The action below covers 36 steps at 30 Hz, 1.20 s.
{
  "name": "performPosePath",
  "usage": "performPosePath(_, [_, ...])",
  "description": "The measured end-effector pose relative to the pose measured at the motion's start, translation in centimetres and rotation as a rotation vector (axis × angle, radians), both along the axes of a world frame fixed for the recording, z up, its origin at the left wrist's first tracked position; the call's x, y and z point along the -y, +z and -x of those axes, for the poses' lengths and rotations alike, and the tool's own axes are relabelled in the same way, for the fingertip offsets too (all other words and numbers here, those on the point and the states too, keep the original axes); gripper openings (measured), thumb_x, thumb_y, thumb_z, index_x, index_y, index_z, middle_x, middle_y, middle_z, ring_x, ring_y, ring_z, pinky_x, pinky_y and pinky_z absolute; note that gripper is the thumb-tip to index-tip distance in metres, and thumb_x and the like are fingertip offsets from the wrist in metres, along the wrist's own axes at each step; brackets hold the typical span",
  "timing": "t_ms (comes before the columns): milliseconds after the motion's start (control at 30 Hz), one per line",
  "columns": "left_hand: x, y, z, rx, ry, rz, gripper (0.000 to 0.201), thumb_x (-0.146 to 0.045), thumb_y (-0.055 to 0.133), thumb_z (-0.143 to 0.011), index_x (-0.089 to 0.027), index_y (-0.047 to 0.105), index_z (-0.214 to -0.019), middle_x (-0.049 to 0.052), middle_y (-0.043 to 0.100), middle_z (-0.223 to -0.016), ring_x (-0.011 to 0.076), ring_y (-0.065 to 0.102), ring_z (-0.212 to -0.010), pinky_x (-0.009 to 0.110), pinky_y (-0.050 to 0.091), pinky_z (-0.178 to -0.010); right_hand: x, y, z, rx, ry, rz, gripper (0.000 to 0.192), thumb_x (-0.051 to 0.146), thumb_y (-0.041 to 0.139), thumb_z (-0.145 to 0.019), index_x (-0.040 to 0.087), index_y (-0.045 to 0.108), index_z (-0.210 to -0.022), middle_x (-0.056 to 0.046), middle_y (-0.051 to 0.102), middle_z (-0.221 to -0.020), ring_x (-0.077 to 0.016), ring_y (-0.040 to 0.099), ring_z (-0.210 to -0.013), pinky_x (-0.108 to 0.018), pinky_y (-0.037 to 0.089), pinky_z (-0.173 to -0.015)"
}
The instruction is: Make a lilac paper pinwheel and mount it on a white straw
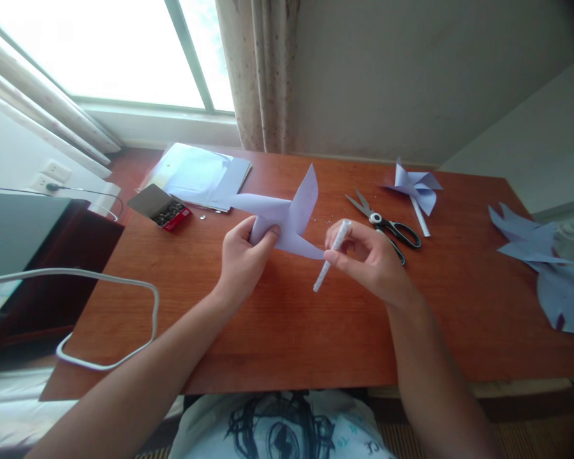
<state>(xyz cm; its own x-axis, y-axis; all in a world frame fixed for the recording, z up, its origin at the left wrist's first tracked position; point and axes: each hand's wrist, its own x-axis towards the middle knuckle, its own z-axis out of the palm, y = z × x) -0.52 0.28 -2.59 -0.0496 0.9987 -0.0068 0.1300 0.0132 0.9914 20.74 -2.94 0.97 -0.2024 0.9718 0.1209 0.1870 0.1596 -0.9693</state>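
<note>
My left hand [243,258] pinches the centre of a pale blue paper pinwheel [287,213] and holds it just above the brown table [277,331]. One blade stands up, the others spread left and right. My right hand [370,258] grips a thin white rolled paper stick [332,255], tilted with its upper end close to the pinwheel's right blade. The two hands are a short gap apart over the middle of the table.
Black-handled scissors [385,223] lie right of my hands. A finished blue pinwheel on a stick [415,191] lies behind them. Cut blue paper pieces [545,268] sit at the right edge. An open box of pins [160,207] and paper sheets [198,175] lie back left. A white cable [108,319] loops at left.
</note>
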Motion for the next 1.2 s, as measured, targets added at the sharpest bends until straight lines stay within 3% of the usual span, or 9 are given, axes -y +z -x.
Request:
performPosePath(267, [0.0, 0.0, 0.1, -0.048, 0.004, -0.002, 0.018, -0.029, 0.068, -0.082, -0.017, 0.061, -0.072, -0.004, 0.042, -0.064, 0.011, 0.035, -0.061, 0.024, 0.028, -0.055, 0.3, 0.4, 0.0, -0.226, -0.002, -0.001, 0.004, 0.023, 0.074, -0.087, 0.023, 0.072, -0.091, 0.0, 0.068, -0.087, -0.0146, 0.063, -0.081, -0.027, 0.051, -0.072])
performPosePath(800, [0.0, 0.4, 0.0, -0.064, 0.006, 0.0, 0.023, -0.031, 0.067, -0.081, -0.018, 0.054, -0.067, -0.005, 0.041, -0.062, 0.0108, 0.034, -0.06, 0.023, 0.028, -0.054, 0.8, 0.3, 0.2, -0.301, 0.098, 0.093, 0.024, 0.024, 0.068, -0.094, 0.026, 0.072, -0.117, -0.003, 0.077, -0.097, -0.0162, 0.072, -0.085, -0.026, 0.057, -0.069])
performPosePath(1033, [0.1, 0.5, -0.1, -0.041, 0.003, -0.004, 0.021, -0.03, 0.067, -0.081, -0.017, 0.057, -0.069, -0.005, 0.04, -0.062, 0.011, 0.033, -0.06, 0.024, 0.027, -0.055, 0.9, 0.4, 0.3, -0.28, 0.074, 0.103, 0.022, 0.029, 0.071, -0.091, 0.025, 0.072, -0.112, -0.004, 0.076, -0.093, -0.018, 0.071, -0.084, -0.03, 0.059, -0.07])
performPosePath(1200, [0.1, 0.5, 0.0, -0.048, -0.004, -0.008, 0.02, -0.029, 0.066, -0.082, -0.017, 0.057, -0.069, -0.005, 0.041, -0.063, 0.0107, 0.034, -0.061, 0.023, 0.027, -0.055, 1.1, 0.4, 0.5, -0.337, 0.018, 0.05, 0.017, 0.026, 0.078, -0.085, 0.026, 0.073, -0.101, -0.001, 0.074, -0.084, -0.0154, 0.068, -0.074, -0.026, 0.057, -0.061])
